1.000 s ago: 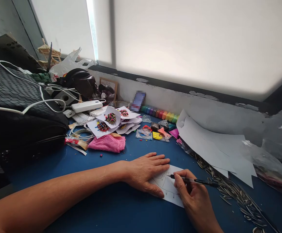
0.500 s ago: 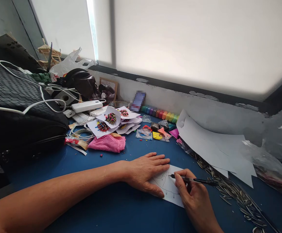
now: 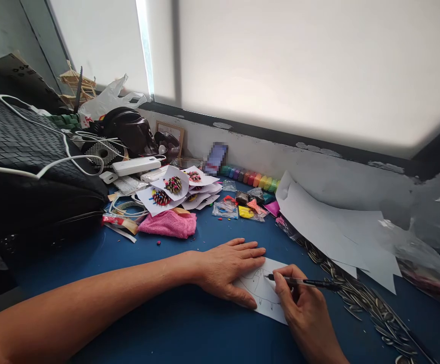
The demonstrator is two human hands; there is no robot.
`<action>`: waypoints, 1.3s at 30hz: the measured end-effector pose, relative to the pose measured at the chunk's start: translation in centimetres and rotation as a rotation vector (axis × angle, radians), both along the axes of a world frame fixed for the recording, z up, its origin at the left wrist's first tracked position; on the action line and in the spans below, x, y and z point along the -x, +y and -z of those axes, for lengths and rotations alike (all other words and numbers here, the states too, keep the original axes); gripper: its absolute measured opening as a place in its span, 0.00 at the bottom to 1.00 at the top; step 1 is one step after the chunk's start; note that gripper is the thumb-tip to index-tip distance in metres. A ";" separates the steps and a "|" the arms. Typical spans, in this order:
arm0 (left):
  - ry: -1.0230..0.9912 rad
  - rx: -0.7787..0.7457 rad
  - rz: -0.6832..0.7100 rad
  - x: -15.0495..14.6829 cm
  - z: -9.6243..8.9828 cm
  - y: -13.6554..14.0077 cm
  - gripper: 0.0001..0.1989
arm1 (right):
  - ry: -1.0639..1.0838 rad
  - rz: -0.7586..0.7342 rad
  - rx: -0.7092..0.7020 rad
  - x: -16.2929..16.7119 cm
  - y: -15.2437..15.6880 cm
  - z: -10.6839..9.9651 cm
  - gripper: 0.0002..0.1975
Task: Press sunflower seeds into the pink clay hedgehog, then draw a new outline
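Observation:
My left hand (image 3: 232, 273) lies flat with its fingers stretched out, pressing on the left part of a small sheet of white paper (image 3: 276, 314). Thin black lines on that sheet form a rounded outline with short leg-like strokes below; part of it is under my hands. In my right hand (image 3: 305, 308) a black pen (image 3: 308, 282) is gripped between thumb and fingers. Its tip is at the paper, close to the upper lines of the drawing; whether it touches cannot be made out.
Sunflower seeds (image 3: 350, 293) lie to the right, beside large white sheets (image 3: 329, 227). Behind are packets of coloured clay (image 3: 246, 212), a row of coloured tubs (image 3: 255, 179), a pink cloth (image 3: 168, 224) and decorated paper cards (image 3: 174, 185). A black bag (image 3: 34, 192) stands left.
The pen and my right hand have shifted very slightly at the drawing's upper lines. My left hand stays flat in the same place on the paper.

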State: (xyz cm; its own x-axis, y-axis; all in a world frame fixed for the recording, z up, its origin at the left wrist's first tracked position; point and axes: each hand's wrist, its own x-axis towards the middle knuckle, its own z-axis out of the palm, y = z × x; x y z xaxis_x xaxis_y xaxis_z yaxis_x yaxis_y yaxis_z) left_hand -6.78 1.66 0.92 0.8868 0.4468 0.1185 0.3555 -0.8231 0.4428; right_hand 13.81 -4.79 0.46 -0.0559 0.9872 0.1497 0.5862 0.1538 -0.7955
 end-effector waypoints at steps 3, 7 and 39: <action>0.004 0.002 -0.001 0.0 0.0 0.0 0.42 | 0.008 -0.009 0.007 0.1 0.0 -0.4 0.18; 0.001 0.010 -0.003 0.0 -0.1 0.0 0.41 | -0.031 0.053 -0.051 0.1 0.1 -1.2 0.20; 0.010 0.023 -0.005 0.0 -0.3 -0.2 0.41 | -0.058 -0.042 -0.069 -1.4 0.7 0.5 0.16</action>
State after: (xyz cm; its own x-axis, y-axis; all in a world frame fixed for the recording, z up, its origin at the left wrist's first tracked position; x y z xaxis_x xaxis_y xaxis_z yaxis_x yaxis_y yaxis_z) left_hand -6.77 1.49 1.25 0.8855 0.4540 0.0989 0.3645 -0.8107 0.4582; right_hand 15.19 -4.05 -0.02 -0.1071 0.9712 0.2129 0.6229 0.2325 -0.7469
